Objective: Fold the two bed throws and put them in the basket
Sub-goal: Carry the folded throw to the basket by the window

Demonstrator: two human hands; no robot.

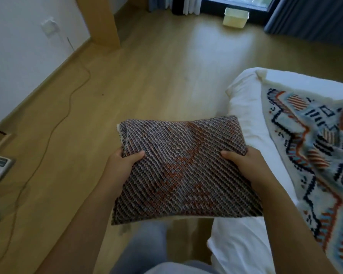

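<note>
Housekeeping: folded striped throw (pixel 184 171) held over the floor (pixel 147 76), pinched at its sides by left grip (pixel 123 165) and right grip (pixel 246 165), thumbs on top. Patterned throw (pixel 309 155) unfolded on bed (pixel 246 119), right; pale basket (pixel 236 17) far, by window (pixel 236 1). Risk: layers slumping open with any slackening of either pinch.

The folded throw (pixel 182 167) is coarse knitted cloth, matt, with a ribbed diagonal weave — the second throw (pixel 309 155) looks softer and woollier, its pale edge fuzzy. The bed sheet (pixel 246 115) under it is smooth white cloth, lightly creased; the floor (pixel 147 76) is wood-look board with a soft sheen. The basket (pixel 236 17) looks like pale translucent plastic — the curtain (pixel 313 18) is heavy matt cloth
</note>
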